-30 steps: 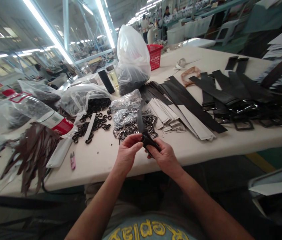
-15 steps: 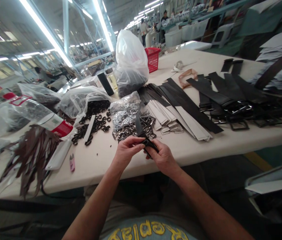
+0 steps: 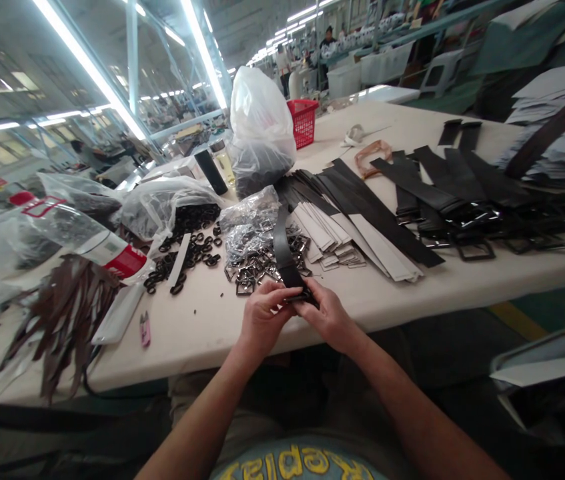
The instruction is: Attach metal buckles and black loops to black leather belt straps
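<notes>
Close to the table's front edge, my left hand and my right hand both grip one end of a black strap. The strap's free part curves up and away over the metal buckles. A dark piece at the gripped end is mostly covered by my fingers, and I cannot tell whether it is a buckle. Right of the buckles lie pale-backed strips and long black strips. Black straps with buckles fitted are heaped further right.
Small black rings and pink thread snips lie to the left. Beyond are brown strips, a plastic bottle on its side, a filled plastic bag and a red basket. White sheets are stacked far right.
Both hands have turned the gripped end, so the strap's broad face now shows where it appeared narrow before. My left hand has shifted slightly right and nearer to me.
</notes>
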A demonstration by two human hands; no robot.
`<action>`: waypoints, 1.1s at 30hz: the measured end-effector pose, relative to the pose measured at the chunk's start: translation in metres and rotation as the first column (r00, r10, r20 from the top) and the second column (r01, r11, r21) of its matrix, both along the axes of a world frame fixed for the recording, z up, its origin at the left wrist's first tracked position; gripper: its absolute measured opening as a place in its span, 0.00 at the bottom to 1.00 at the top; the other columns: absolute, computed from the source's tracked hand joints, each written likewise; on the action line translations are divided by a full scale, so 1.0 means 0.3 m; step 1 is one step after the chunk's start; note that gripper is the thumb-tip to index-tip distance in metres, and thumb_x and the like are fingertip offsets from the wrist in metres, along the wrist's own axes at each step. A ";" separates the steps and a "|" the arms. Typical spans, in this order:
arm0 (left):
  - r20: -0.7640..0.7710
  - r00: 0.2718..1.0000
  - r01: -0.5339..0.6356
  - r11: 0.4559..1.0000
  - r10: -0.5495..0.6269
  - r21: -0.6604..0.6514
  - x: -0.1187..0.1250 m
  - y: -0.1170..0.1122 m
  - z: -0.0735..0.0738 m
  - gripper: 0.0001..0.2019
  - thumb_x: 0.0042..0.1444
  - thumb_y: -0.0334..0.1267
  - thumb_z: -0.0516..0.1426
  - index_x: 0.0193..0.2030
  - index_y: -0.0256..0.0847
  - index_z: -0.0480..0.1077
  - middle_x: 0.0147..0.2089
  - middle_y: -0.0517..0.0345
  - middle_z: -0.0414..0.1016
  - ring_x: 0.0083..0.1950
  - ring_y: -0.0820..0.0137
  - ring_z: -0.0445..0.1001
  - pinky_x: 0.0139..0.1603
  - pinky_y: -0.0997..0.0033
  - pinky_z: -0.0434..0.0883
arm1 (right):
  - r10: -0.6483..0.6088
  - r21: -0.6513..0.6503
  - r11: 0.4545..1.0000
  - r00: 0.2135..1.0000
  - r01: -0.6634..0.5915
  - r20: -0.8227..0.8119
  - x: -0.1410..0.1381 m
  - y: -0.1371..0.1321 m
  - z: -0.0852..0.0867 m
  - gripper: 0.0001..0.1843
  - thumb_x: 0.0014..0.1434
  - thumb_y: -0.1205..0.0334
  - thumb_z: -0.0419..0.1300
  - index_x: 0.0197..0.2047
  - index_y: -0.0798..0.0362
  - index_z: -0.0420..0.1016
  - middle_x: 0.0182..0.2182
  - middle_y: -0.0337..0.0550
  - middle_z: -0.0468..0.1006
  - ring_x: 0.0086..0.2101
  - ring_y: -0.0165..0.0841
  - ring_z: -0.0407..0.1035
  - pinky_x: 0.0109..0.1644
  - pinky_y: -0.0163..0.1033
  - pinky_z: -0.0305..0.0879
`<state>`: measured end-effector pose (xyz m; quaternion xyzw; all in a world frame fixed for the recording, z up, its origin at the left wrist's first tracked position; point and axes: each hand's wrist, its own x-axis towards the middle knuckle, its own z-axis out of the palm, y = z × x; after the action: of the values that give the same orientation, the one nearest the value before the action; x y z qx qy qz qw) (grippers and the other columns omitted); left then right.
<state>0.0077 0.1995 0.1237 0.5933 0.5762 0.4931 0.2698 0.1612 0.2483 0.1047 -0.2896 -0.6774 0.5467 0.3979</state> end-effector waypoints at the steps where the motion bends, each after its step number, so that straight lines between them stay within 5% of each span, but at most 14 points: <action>1: -0.010 1.000 0.009 1.000 -0.009 0.009 0.002 -0.003 0.000 0.15 0.48 0.30 0.65 0.41 0.53 0.82 0.37 0.56 0.73 0.35 0.71 0.72 0.31 0.76 0.70 | -0.012 -0.004 1.000 1.000 0.012 -0.014 0.000 -0.002 -0.001 0.13 0.61 0.57 0.58 0.45 0.55 0.72 0.35 0.43 0.77 0.35 0.35 0.71 0.39 0.37 0.68; 6: 0.169 0.982 0.092 0.996 -0.088 -0.017 0.003 -0.008 -0.013 0.10 0.55 0.36 0.63 0.44 0.47 0.81 0.40 0.54 0.73 0.34 0.71 0.74 0.34 0.73 0.73 | -0.018 -0.116 0.993 0.993 0.004 -0.120 -0.009 -0.009 -0.024 0.16 0.63 0.49 0.58 0.42 0.54 0.70 0.29 0.39 0.74 0.29 0.31 0.72 0.32 0.33 0.67; 10: 0.469 0.883 0.079 0.994 -0.032 -0.081 0.009 -0.005 -0.019 0.08 0.48 0.40 0.68 0.35 0.41 0.80 0.34 0.58 0.75 0.31 0.72 0.73 0.36 0.70 0.73 | -0.011 -0.148 0.989 0.990 -0.010 -0.138 -0.016 -0.004 -0.038 0.17 0.62 0.48 0.60 0.42 0.54 0.70 0.30 0.40 0.74 0.28 0.31 0.73 0.32 0.34 0.69; 13: 0.559 0.829 0.096 0.983 0.006 -0.154 0.018 -0.003 -0.009 0.09 0.45 0.38 0.69 0.32 0.38 0.79 0.29 0.60 0.75 0.29 0.73 0.71 0.36 0.72 0.72 | -0.008 -0.126 0.992 0.992 -0.008 -0.127 -0.017 -0.005 -0.042 0.17 0.63 0.48 0.59 0.43 0.55 0.71 0.30 0.40 0.75 0.28 0.31 0.73 0.32 0.34 0.69; 23: 0.430 0.903 0.082 0.978 0.009 -0.192 0.025 0.020 0.040 0.11 0.45 0.42 0.69 0.26 0.36 0.76 0.25 0.60 0.74 0.26 0.71 0.72 0.31 0.71 0.71 | -0.024 -0.090 0.996 0.996 0.017 -0.083 -0.011 -0.010 -0.032 0.15 0.65 0.50 0.55 0.40 0.55 0.70 0.25 0.38 0.73 0.25 0.29 0.69 0.30 0.33 0.65; 33: 0.532 0.841 0.009 0.981 0.098 -0.194 0.029 0.014 0.005 0.14 0.43 0.41 0.71 0.28 0.37 0.72 0.24 0.64 0.72 0.25 0.76 0.70 0.30 0.76 0.70 | -0.126 -0.124 0.986 0.984 0.111 -0.126 -0.040 -0.017 -0.042 0.13 0.63 0.52 0.56 0.35 0.54 0.68 0.23 0.37 0.73 0.23 0.29 0.69 0.28 0.33 0.65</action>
<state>0.0164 0.2037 0.1252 0.3887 0.5348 0.5893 0.4643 0.1492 0.2432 0.0922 -0.3152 -0.5977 0.5788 0.4565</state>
